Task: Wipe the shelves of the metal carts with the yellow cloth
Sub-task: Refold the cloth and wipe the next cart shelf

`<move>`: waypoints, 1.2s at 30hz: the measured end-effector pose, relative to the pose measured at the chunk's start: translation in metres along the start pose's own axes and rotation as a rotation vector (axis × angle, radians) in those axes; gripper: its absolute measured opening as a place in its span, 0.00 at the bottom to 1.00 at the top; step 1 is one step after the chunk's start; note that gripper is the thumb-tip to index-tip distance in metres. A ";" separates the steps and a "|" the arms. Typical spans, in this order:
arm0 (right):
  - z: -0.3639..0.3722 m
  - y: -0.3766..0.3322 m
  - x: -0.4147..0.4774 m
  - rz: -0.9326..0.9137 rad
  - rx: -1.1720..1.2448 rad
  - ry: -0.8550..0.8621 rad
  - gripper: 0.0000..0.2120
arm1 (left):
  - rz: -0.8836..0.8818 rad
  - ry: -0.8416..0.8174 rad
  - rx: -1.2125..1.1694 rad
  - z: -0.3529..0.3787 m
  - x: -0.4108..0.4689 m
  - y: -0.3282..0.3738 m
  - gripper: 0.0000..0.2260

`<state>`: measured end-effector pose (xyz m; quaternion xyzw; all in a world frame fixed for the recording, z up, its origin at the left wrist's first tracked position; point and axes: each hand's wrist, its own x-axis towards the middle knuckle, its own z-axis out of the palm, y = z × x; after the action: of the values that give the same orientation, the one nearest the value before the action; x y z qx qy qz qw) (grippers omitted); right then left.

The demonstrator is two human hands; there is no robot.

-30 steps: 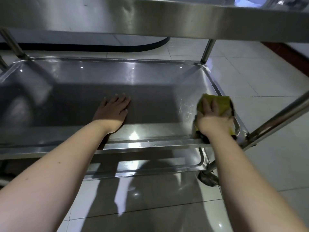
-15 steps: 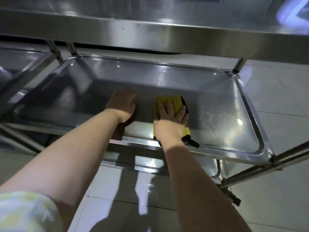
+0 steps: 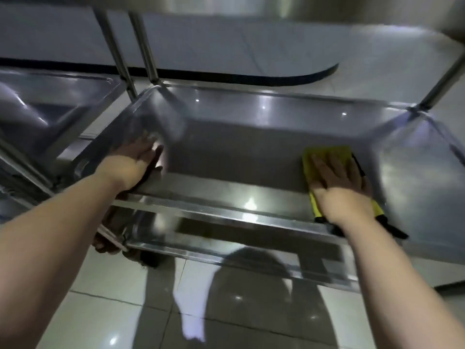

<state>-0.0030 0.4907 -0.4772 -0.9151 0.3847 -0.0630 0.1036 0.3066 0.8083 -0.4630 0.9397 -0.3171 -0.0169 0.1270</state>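
The metal cart (image 3: pixel 251 117) fills the view. Its middle shelf (image 3: pixel 251 152), a shallow steel tray, is the one being worked, with a lower shelf (image 3: pixel 251 238) beneath it and the tiled floor (image 3: pixel 100 311) below that. A second cart (image 3: pixel 50 109) stands just beside its left end.

The yellow cloth (image 3: pixel 327 153) lies flat on the middle shelf near the near edge, toward the right end but short of the right wall. Half a second ago it was about mid-length of that edge, just beside the other hand. A second ago it sat at the near right corner. So it has run left and come back right, and I judge this to be back-and-forth wiping along the near strip. The far half of the shelf probably still needs a pass.

The right hand (image 3: pixel 337 182) presses the cloth down, its fingers (image 3: pixel 334 162) straight and spread over the cloth, gripping nothing. A dark trailing edge of the cloth hangs over the near rim.

The left hand (image 3: pixel 133 165) now rests by the near left corner, well apart from the cloth. Its fingers (image 3: pixel 148 152) look extended against the steel and hold nothing, though blur hides the detail.
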 end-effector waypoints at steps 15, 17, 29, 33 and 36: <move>0.035 -0.263 -0.043 -0.013 -0.030 -0.156 0.23 | 0.155 0.061 -0.134 0.001 -0.012 -0.008 0.19; 0.025 -0.242 -0.050 0.007 -0.017 -0.146 0.23 | 0.184 0.066 -0.091 -0.003 -0.014 -0.006 0.19; 0.012 -0.175 -0.028 0.480 -0.101 -0.107 0.27 | 0.155 0.120 -0.081 0.007 -0.007 -0.011 0.21; 0.054 -0.304 -0.036 -0.001 -0.054 -0.137 0.27 | 0.133 0.132 -0.086 0.003 -0.010 -0.011 0.21; 0.059 -0.327 -0.038 -0.137 0.050 -0.167 0.25 | 0.110 0.149 -0.115 0.002 -0.012 -0.011 0.22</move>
<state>0.2080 0.7497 -0.4581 -0.9384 0.3095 -0.0028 0.1535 0.3032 0.8229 -0.4685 0.9108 -0.3562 0.0417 0.2044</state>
